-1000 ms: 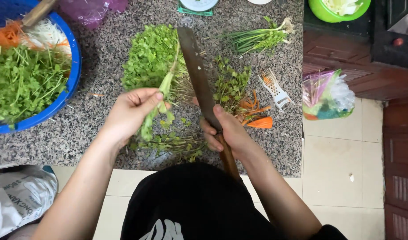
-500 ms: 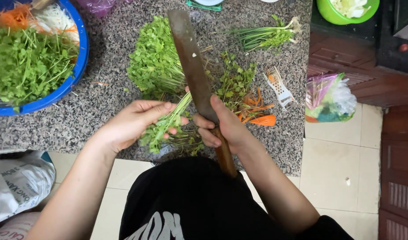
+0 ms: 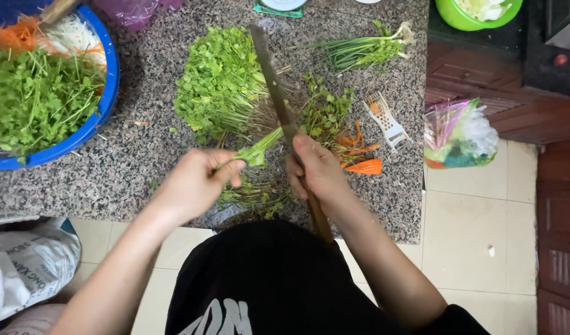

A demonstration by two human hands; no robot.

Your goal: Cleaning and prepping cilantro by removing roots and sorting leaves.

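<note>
The left hand [image 3: 195, 183] grips a bunch of green stems [image 3: 260, 147]; the right hand [image 3: 319, 167] clenches a long knife [image 3: 274, 84]. Trimming herbs seems in hand; next, the blade must meet the stems clear of fingers.

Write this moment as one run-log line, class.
left hand: grips herb stems | right hand: holds long knife | pile: leafy herbs on granite counter

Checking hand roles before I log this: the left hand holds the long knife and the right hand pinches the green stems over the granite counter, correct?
Not quite. The head view shows the hands swapped: the right hand holds the long knife, and the left hand pinches the green stems over the granite counter.
</note>
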